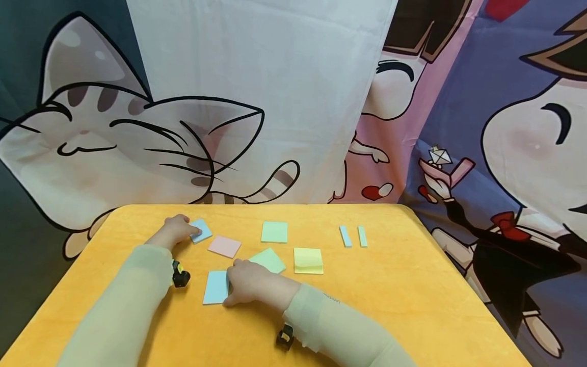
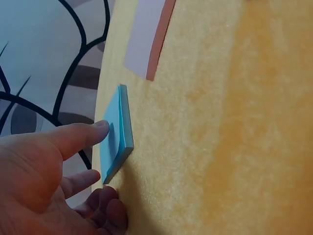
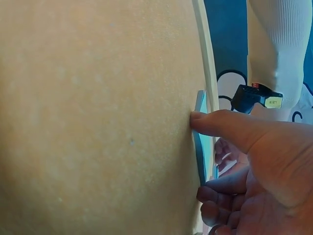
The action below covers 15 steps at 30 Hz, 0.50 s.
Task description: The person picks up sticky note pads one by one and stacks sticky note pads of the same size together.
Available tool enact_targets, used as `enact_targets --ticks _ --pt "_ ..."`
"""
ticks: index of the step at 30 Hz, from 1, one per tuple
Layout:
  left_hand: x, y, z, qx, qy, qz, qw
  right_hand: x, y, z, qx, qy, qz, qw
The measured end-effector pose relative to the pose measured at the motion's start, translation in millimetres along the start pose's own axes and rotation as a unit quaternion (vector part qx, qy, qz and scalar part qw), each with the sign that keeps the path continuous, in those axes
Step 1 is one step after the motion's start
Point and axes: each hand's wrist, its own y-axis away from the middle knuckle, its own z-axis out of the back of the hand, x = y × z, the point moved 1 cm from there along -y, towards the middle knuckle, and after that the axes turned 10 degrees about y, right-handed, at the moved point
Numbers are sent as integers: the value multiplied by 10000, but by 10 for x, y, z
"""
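From where I stand, the right hand (image 1: 247, 281) hides the right side of the near blue pad (image 1: 214, 287) and the closest corner of the near green pad (image 1: 269, 260). The left hand's (image 1: 173, 230) thumb covers part of the far blue pad (image 1: 199, 237). Both sleeves (image 1: 124, 300) run off the bottom of the head view; the left wrist view cuts off the pink pad (image 1: 224, 246). From the right wrist the near blue pad shows almost edge-on, with only a glimpse of the left fingers beyond.

The table's (image 1: 412, 306) far edge lies just beyond the left hand, and its slanting left edge is near that hand too. The widest room to move is right of the right hand, past the yellow pad (image 1: 308, 262). The blue strip (image 1: 345, 237) and green strip (image 1: 362, 237) stand well apart from that hand, farther right; the far green pad (image 1: 274, 232) lies beyond it.

The right hand grips the near blue pad along its right side, thumb and forefinger spread apart. The left thumb rests on the far blue pad, forefinger by a corner, other fingers loosely bent; whether it pinches, I cannot tell. The pink pad lies between the hands.
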Motion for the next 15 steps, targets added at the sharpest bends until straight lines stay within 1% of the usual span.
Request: enact_targets --ticks 4,8,11,15 --pt "-7 12 22 189 -76 55 9998 3 12 16 2 -22 -2 10000" --pt "-37 41 23 270 -261 3 9993 4 22 25 8 -38 -9 10000" --pt "-43 40 3 278 -369 -52 9989 4 23 22 11 -40 -12 10000" --pt "-27 37 -41 228 -296 -114 9992 6 19 14 21 -51 -31 10000"
